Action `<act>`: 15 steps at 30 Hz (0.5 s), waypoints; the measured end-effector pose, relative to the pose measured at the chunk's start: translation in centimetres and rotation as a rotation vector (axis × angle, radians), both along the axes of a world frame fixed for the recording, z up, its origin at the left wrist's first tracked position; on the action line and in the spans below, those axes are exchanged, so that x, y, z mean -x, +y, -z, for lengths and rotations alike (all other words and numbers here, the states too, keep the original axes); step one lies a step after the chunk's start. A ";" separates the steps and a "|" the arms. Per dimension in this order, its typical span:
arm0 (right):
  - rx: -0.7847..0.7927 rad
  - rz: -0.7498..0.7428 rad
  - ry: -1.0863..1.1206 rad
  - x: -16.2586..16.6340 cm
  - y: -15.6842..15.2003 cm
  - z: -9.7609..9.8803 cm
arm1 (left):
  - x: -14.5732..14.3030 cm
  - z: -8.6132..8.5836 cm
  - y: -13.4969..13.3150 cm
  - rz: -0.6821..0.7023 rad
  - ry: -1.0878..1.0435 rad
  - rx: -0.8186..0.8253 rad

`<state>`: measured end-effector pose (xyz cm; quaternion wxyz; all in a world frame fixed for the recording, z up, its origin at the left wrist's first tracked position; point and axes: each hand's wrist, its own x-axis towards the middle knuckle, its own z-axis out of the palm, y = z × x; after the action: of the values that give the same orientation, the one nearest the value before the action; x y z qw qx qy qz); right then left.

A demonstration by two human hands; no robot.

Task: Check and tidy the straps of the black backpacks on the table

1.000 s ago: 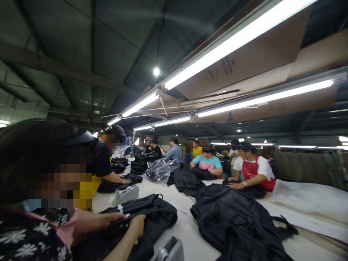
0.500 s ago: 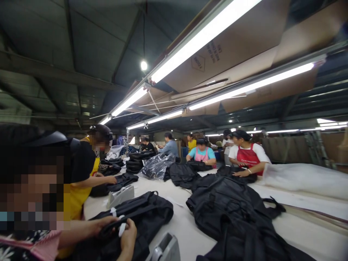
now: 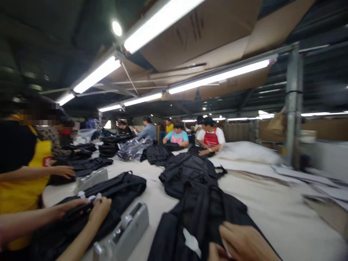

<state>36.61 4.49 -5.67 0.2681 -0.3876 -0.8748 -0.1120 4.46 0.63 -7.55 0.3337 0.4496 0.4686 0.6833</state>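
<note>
A black bag (image 3: 201, 214) with a white tag lies spread on the white table (image 3: 272, 217) right in front of me. At the bottom edge my right hand (image 3: 246, 241) rests on this bag, blurred, with its fingers pointing left. Beside it only a small part of my left hand (image 3: 214, 253) shows, touching the same black fabric. I cannot make out the fingers of either hand. More black bags (image 3: 187, 170) are heaped just beyond.
A grey tape dispenser (image 3: 122, 232) stands at the lower left. A co-worker's two hands (image 3: 95, 210) handle another black bag (image 3: 119, 188) there. Several people work along the far table among stacked bags (image 3: 108, 146). White sheets (image 3: 247, 152) and a metal post (image 3: 293, 105) are at the right.
The view has swung right and down. My hands have come into view at the bottom edge on the black bag. The co-worker beside me has slid toward the left edge.
</note>
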 end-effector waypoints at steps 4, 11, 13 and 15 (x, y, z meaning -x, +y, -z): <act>0.339 -0.025 -0.120 -0.4 -0.7 -2.4 | -17.4 4.6 -0.7 0.265 -0.026 0.164; 0.670 -0.279 0.001 -0.6 0.2 -4.2 | -20.9 3.7 -1.4 0.334 0.082 0.175; 0.645 -0.269 -0.028 -0.5 0.2 -3.9 | -20.3 3.6 -1.2 0.350 0.097 0.183; 0.571 -0.196 -0.058 -0.4 0.0 -3.5 | -20.2 3.8 -1.3 0.381 0.109 0.176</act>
<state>37.00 4.52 -2.13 0.1326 -0.3576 -0.9115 0.1538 24.69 -0.64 -11.30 0.4687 0.5356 0.4504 0.5390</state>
